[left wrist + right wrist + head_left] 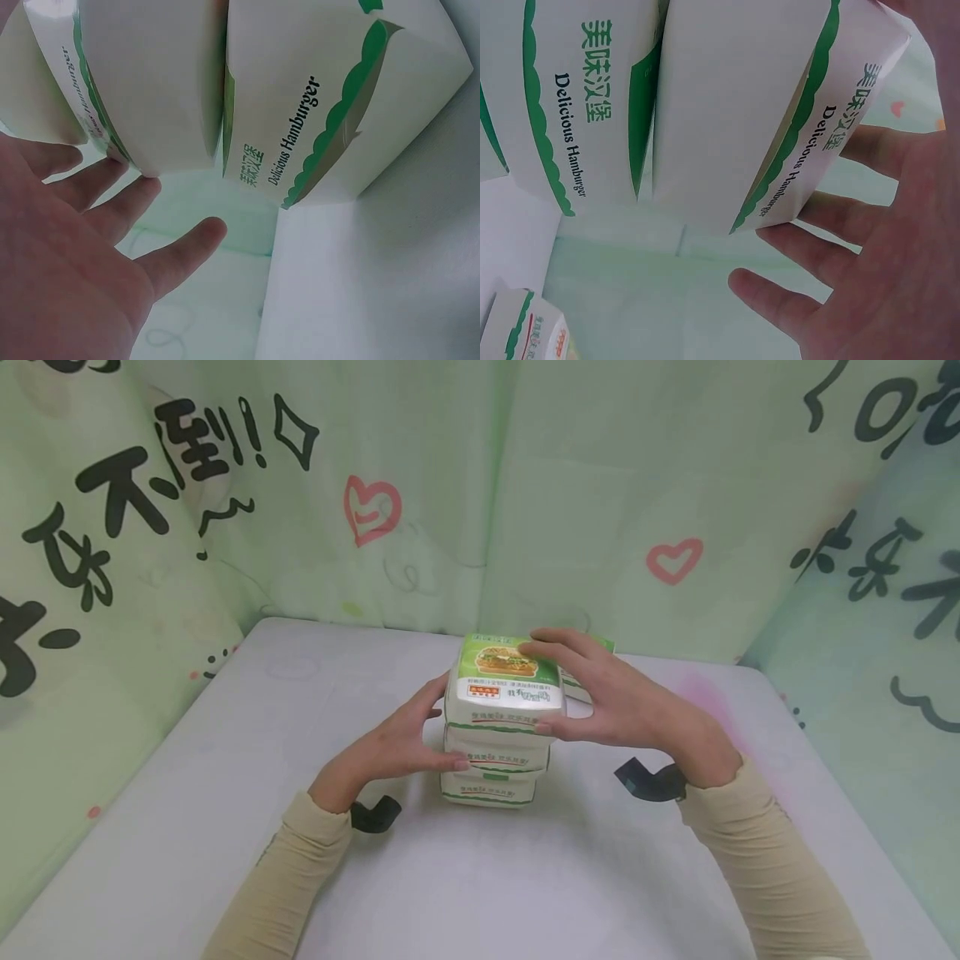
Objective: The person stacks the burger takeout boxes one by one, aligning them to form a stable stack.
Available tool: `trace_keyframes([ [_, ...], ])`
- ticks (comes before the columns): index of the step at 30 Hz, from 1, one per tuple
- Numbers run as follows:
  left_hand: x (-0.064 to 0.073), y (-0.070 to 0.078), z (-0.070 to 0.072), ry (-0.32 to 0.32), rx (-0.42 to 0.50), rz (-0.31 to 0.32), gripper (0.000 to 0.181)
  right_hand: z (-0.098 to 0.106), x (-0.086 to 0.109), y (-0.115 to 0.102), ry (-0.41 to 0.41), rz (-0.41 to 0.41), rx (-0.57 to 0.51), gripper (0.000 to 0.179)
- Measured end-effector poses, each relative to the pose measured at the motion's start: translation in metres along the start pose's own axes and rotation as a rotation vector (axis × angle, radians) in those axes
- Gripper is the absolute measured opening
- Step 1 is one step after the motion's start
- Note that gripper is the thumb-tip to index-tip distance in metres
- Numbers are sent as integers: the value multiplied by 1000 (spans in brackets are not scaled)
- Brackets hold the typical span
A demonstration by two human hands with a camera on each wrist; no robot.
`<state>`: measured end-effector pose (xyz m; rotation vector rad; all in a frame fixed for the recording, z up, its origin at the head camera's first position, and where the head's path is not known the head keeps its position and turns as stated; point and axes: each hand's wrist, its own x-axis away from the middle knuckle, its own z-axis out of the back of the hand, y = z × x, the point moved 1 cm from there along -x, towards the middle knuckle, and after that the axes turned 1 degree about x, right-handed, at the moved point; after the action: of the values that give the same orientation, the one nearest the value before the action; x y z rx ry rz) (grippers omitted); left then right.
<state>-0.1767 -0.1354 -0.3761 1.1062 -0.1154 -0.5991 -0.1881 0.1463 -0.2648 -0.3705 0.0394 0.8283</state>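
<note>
- Left hand (390,739) is spread along the left side of the stack (491,737), its thumb laid against the front of the middle box (498,760) and its fingers fanned apart beyond the corner; how firmly the side is pressed cannot be told
- If too hard a push were given from this side, the middle box could be slid out of line, since little weight seems to be carried by such thin card
- Three boxes are piled on the pale table (420,893) in front of the person: the bottom box (487,789) on the tabletop, the middle box on that, and the top box (501,687) uppermost, set out slightly to the right
- Between the top and middle boxes a narrow gap is shown in the right wrist view; if the top box were released while poorly seated, it could be tipped, and the others could be dragged with it
- Behind and to the right, a fourth box (536,330) is partly hidden in the head view; it could be knocked by a wide sweep of the fingers
- On the right, the top box is gripped by the right hand (626,697), thumb at the front corner, fingers reaching over the top; by too tight a squeeze, the lid could be dented or sprung
</note>
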Motion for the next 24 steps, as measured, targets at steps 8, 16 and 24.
trace_keyframes([
  [8, 1, 1, 0, 2, 9, -6, 109, 0, 1, 0, -1, 7, -8, 78],
  [16, 2, 2, 4, 16, 12, -4, 114, 1, 4, 0, 11, 12, -14, 78],
  [24, 4, 8, 9, 40, 13, -49, 116, 3, 3, -1, 22, 25, -4, 80],
])
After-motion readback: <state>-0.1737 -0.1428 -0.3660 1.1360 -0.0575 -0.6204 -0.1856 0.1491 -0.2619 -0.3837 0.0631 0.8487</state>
